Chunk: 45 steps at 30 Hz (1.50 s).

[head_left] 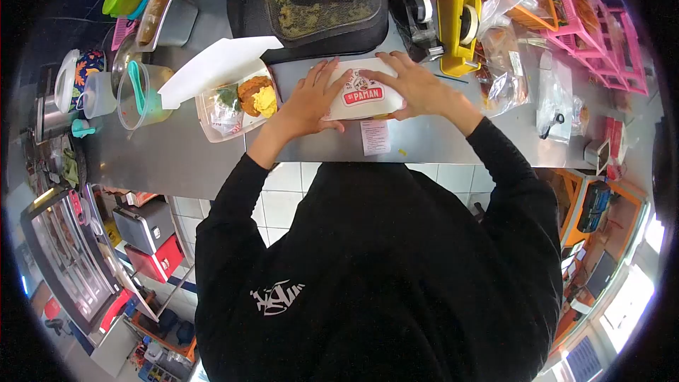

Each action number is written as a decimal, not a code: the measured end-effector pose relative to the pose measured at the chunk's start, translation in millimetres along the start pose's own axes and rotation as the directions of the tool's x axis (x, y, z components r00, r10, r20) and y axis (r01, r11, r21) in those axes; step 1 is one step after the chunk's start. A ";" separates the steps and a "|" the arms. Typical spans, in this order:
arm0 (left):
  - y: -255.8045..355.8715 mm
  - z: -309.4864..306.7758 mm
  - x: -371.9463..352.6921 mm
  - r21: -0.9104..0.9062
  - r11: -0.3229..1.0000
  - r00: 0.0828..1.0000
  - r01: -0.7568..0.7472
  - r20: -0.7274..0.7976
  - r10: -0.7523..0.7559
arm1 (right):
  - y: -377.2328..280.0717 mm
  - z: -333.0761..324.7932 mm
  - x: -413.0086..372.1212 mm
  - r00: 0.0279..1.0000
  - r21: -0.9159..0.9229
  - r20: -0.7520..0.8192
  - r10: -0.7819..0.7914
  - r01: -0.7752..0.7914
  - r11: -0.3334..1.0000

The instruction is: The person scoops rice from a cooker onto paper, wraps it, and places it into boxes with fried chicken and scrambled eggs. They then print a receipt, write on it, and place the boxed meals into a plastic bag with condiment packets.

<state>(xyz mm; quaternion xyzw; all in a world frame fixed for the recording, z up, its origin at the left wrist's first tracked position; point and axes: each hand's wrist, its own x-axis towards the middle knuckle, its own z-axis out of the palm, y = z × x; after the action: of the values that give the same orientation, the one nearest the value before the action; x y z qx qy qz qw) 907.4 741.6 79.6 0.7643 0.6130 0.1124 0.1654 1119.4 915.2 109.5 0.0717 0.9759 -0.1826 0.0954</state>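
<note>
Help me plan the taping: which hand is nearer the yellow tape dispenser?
Right. The right hand rests on the right end of the white box, close to the yellow tape dispenser; the left hand lies on its left end, farther off.

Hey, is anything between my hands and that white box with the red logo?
Nothing visible. The left hand and right hand lie flat on the white box, touching it directly. The open food tray lies to its left.

Black long-sleeved top (396, 240), white emblem (277, 298)
</note>
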 end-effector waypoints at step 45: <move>62.4 57.1 22.1 0.294 0.953 0.935 0.068 -0.351 0.042 | -46.0 110.2 -22.6 0.523 0.654 -0.626 0.579 -0.053 0.755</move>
<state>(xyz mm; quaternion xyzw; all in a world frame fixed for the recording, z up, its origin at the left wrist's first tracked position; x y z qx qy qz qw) 989.9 744.5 50.8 0.7437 0.6478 0.1517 -0.0651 1150.9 829.5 29.2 0.3564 0.7780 -0.3853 -0.3454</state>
